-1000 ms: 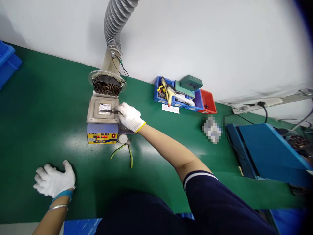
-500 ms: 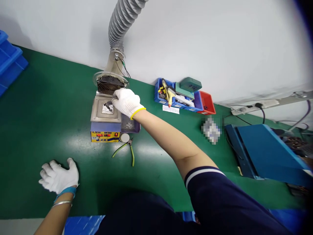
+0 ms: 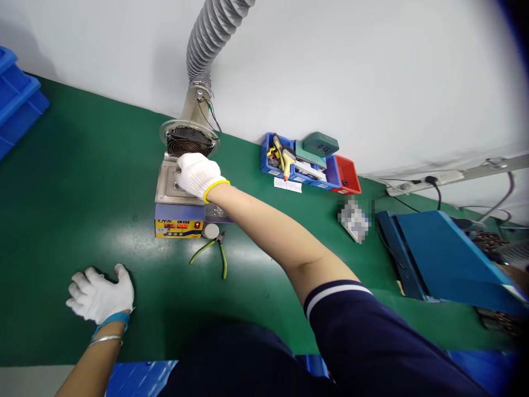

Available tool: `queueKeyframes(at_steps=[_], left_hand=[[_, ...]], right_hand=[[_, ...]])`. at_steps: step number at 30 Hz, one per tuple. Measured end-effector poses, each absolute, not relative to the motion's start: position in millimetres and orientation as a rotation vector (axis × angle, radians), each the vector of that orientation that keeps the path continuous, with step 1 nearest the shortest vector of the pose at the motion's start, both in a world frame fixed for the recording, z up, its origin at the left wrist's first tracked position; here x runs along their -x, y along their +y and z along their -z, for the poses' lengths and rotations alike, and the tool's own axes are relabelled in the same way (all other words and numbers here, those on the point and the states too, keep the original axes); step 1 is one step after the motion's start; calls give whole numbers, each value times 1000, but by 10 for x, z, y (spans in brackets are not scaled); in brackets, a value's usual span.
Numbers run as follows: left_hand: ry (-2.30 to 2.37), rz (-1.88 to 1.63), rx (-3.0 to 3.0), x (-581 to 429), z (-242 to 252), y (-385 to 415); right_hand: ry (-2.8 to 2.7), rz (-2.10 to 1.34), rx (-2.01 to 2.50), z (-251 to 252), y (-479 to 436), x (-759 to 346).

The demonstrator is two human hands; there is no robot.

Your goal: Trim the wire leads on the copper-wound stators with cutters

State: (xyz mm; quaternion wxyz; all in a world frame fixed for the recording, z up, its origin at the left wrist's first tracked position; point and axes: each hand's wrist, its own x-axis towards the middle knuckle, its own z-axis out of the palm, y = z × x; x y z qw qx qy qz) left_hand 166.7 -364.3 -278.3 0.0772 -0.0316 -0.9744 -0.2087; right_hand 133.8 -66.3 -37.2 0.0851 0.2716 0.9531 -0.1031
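Note:
My right hand [image 3: 198, 173], in a white knit glove with a yellow cuff, is closed above the square metal top of a small solder pot [image 3: 179, 213]. Whatever its fingers hold is hidden, and the glove covers most of the pot's opening. Red digits glow on the pot's yellow front panel. My left hand [image 3: 101, 295], also gloved, lies on the green table [image 3: 136, 248] with its fingers spread and nothing in it. Green-handled cutting pliers [image 3: 223, 258] lie open in front of the pot, near a small white round container [image 3: 211, 231].
Behind the pot stands a fume extractor [image 3: 192, 144] on a grey hose [image 3: 215, 41]. A shallow tray [image 3: 221, 214] sits partly under my right forearm. Blue bins [image 3: 301, 177] and a red bin [image 3: 347, 172] line the wall. A blue metal casing [image 3: 446, 253] stands at right, blue crates [image 3: 19, 107] at left.
My right hand has moved left across the pot's top, so the shiny opening that showed before is now mostly covered. My left hand rests in the same place.

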Motion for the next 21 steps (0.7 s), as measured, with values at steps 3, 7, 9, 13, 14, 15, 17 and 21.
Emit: queueKeyframes(at_steps=[3, 7, 9, 13, 14, 15, 17, 21], left_hand=[[-2917, 632, 97, -1669, 2766, -3635], [-2914, 633, 95, -1669, 2738, -3625], [-2917, 635, 96, -1667, 2728, -3626], [-2920, 649, 96, -1668, 2707, -3631], [-2918, 654, 94, -1669, 2702, -3630], [-2916, 660, 90, -1669, 2697, -3626], [-2919, 677, 75, -1668, 2692, -3615], [-2937, 695, 40, -1662, 2683, -3588]], right_hand=[[2818, 300, -799, 362, -681, -1316], [2889, 208, -677, 438, -648, -1308], [2923, 150, -642, 497, -605, -1334], [2930, 123, -675, 556, -501, -1432], [2921, 135, -685, 551, -475, -1457], [2912, 149, -690, 540, -449, -1478], [2903, 169, -700, 505, -408, -1501], [2951, 161, -705, 436, -398, -1433]])
